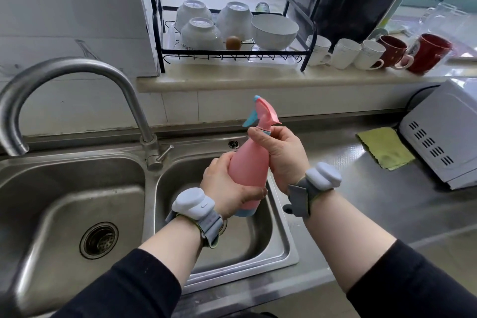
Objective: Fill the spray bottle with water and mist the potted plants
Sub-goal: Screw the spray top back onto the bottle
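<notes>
A pink spray bottle (247, 165) with a blue base and a pink-and-blue trigger head is held tilted above the right basin of the steel sink (281, 248). My left hand (227, 188) grips the lower body of the bottle. My right hand (281, 155) grips the neck, fingers curled round the collar just under the trigger head. The curved steel tap (77, 70) stands to the left, its spout over the left basin, and no water runs from it. No potted plants are in view.
The left basin has a drain strainer (99, 240). A dish rack with white bowls (232, 31) and a row of white and red mugs (374, 53) stand on the ledge behind. A yellow-green cloth (384, 147) and a white appliance (444, 134) lie on the right counter.
</notes>
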Demonstrator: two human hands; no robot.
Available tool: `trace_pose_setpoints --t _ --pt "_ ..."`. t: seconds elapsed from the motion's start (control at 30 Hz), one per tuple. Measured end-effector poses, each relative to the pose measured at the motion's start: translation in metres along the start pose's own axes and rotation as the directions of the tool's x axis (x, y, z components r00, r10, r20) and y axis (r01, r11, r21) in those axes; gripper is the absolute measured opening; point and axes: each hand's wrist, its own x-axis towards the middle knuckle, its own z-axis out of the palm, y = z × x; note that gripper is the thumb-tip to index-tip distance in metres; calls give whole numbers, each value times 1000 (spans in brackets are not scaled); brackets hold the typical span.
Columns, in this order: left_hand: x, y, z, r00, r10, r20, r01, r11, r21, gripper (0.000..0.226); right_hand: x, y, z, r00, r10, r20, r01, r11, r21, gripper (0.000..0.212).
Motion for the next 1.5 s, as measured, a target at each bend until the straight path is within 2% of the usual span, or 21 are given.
trace_pose_setpoints --t 0.07,0.2,0.3,0.4,0.47,0.53,0.63,0.7,0.83,0.97,1.13,1.27,1.5 --pt "1 0 -1 1000 7 5 -7 1000 21 86 -1 2 1 1000 11 -1 -11 1000 16 59" --pt "5 -2 -3 1000 22 3 -23 999 35 87 -2 1 2 993 75 88 -92 974 205 39" --pt "7 -5 -5 1000 28 15 -28 999 16 85 0 3 6 997 79 10 -79 978 191 26" --pt "9 -8 -6 999 33 36 -33 999 -19 84 0 3 12 996 85 -26 -81 989 121 37" --pt "11 -9 -7 998 32 48 -31 999 -26 83 0 1 14 996 94 12 -95 982 161 32" --pt "12 -9 -8 998 31 60 -30 999 -21 82 -1 0 15 996 84 -20 -80 985 152 24" --pt "13 -9 -10 996 36 80 -35 999 -14 83 -1 0 20 989 54 -134 -51 998 30 39" --pt "14 -9 -12 996 31 87 -29 999 -23 83 -2 -3 24 990 61 -129 -61 998 2 45" --pt "14 -9 -15 995 13 103 -10 1000 -27 86 -2 -5 27 989 65 -134 -63 998 22 30" --pt "15 -8 -20 982 -1 190 4 1000 -14 95 -3 -3 30 981 19 -195 -26 999 -32 34" --pt "14 -11 -22 987 50 153 -61 996 71 88 -5 -4 31 983 56 -176 -63 997 -36 42" --pt "12 -14 -22 987 67 149 -75 996 47 87 -6 -2 35 981 2 -193 -24 993 -112 44" --pt "11 -16 -21 975 37 220 -49 998 47 78 -19 1 28 979 11 -205 -15 1000 -21 44"
